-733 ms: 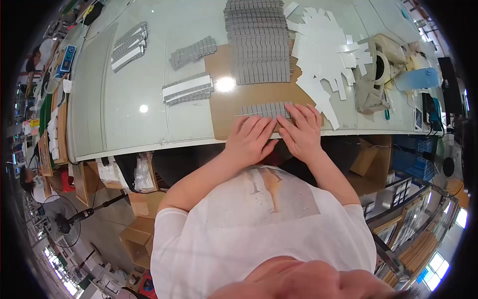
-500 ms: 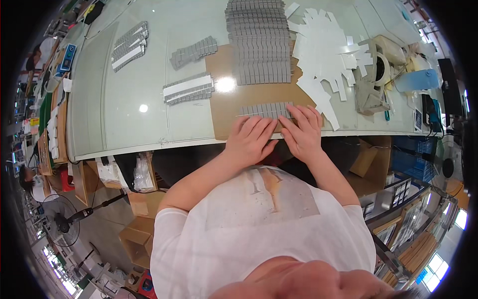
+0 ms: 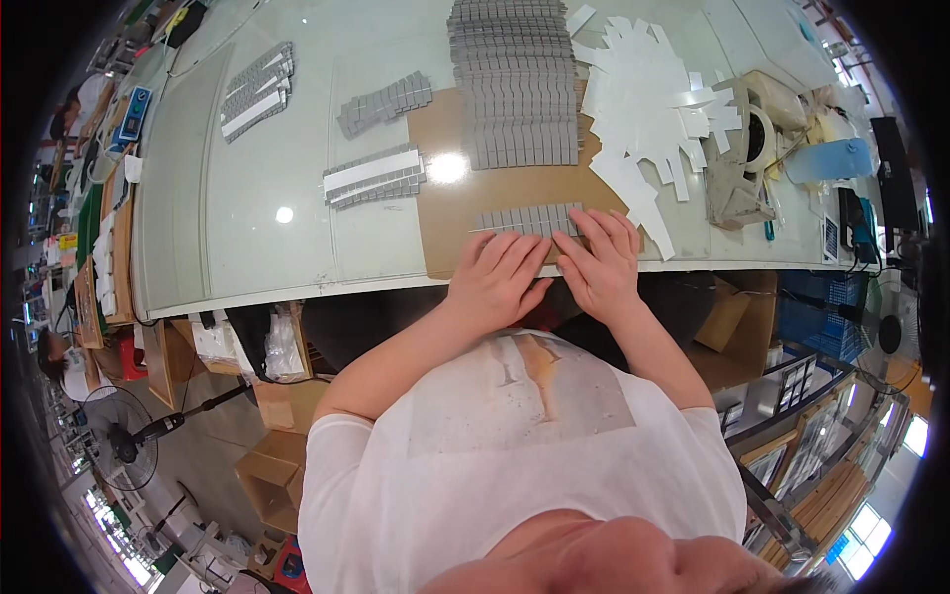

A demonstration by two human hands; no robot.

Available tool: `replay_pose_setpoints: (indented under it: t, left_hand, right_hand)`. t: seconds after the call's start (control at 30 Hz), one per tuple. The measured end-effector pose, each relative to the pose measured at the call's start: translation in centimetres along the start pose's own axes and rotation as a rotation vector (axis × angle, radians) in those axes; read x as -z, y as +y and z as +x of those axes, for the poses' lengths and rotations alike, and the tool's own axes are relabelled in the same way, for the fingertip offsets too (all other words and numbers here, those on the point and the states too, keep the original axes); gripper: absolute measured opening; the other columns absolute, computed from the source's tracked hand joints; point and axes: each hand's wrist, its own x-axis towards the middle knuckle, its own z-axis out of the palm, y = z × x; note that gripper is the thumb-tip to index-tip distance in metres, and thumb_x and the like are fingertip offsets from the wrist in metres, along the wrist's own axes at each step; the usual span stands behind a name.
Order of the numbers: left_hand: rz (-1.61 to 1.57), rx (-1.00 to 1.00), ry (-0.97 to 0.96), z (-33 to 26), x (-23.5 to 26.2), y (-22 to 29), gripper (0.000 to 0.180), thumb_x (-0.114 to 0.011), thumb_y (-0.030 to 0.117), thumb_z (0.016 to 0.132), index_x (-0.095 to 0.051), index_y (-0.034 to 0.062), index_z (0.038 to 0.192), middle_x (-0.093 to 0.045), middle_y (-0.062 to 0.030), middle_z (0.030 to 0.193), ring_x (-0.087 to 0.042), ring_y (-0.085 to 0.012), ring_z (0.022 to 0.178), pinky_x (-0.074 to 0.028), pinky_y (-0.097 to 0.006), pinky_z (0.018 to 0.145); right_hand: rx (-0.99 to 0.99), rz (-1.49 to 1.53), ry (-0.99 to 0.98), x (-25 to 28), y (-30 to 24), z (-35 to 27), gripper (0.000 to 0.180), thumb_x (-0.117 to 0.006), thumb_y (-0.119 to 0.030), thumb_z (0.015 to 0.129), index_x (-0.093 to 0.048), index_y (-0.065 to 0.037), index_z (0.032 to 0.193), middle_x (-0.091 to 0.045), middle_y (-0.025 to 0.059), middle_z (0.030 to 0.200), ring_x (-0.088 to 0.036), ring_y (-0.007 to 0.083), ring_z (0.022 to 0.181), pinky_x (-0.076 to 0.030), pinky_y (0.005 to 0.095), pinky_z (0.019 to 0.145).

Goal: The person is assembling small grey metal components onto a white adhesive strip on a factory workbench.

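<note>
A grey strip of narrow rectangular segments (image 3: 524,218) lies on a brown cardboard sheet (image 3: 445,252) near the table's front edge. My left hand (image 3: 498,275) rests along the strip's near side, fingers stretched out and fingertips touching it. At the strip's right end lies my right hand (image 3: 604,267), its fingers extended over that end and the near edge. Neither hand is closed around the strip; the part under the fingertips is hidden. Beyond it stands a large block of overlapping grey segmented strips (image 3: 520,119).
White peeled strips (image 3: 633,99) are heaped right of the block. Small stacks of grey strips with white backing (image 3: 374,176) sit on the left, beside another grey stack (image 3: 386,104). A tape dispenser (image 3: 742,178) and a blue bottle (image 3: 831,160) stand on the right.
</note>
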Motion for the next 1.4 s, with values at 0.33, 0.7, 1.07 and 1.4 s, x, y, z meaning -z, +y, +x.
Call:
replay_pose_setpoints:
  t: [0.33, 0.7, 1.07, 1.4]
  left_hand:
    - [-0.006, 0.005, -0.014, -0.2, -0.1, -0.1, 0.049, -0.074, 0.034, 0.085, -0.066, 0.0076, 0.125, -0.062, -0.0038, 0.124, -0.054, -0.0210, 0.118, -0.041, -0.044, 0.104]
    - [0.001, 0.006, -0.014, -0.2, 0.0, 0.0, 0.050, -0.074, 0.034, 0.085, -0.066, 0.0077, 0.127, -0.062, -0.0036, 0.124, -0.054, -0.0209, 0.118, -0.040, -0.044, 0.104]
    - [0.003, -0.004, -0.017, -0.1, 0.1, -0.1, 0.051, -0.074, 0.032, 0.084, -0.065, 0.0070, 0.128, -0.061, -0.0038, 0.124, -0.055, -0.0211, 0.117, -0.040, -0.043, 0.104]
    - [0.008, -0.010, -0.008, 0.1, 0.1, -0.1, 0.051, -0.074, 0.032, 0.084, -0.066, 0.0068, 0.127, -0.062, -0.0037, 0.123, -0.055, -0.0206, 0.115, -0.041, -0.042, 0.104]
  right_hand:
    - [-0.001, 0.006, 0.008, -0.1, 0.1, -0.2, 0.028, -0.068, -0.024, 0.090, -0.076, -0.009, 0.112, -0.064, 0.0127, 0.132, -0.055, 0.0326, 0.123, -0.036, 0.0496, 0.109]
    - [-0.006, 0.085, 0.071, 0.0, 0.5, -0.5, 0.025, -0.071, -0.017, 0.087, -0.074, -0.005, 0.109, -0.064, 0.0135, 0.129, -0.057, 0.0332, 0.118, -0.042, 0.0500, 0.105]
    - [-0.099, 0.191, 0.300, 1.5, 1.0, -0.9, 0.015, -0.068, 0.000, 0.084, -0.072, 0.001, 0.098, -0.070, 0.0143, 0.114, -0.060, 0.0350, 0.107, -0.049, 0.0434, 0.093]
    - [-0.083, -0.048, 0.226, 2.1, 2.6, -2.2, 0.025, -0.082, -0.015, 0.076, -0.073, -0.006, 0.098, -0.070, 0.0069, 0.111, -0.060, 0.0283, 0.103, -0.042, 0.0420, 0.091]
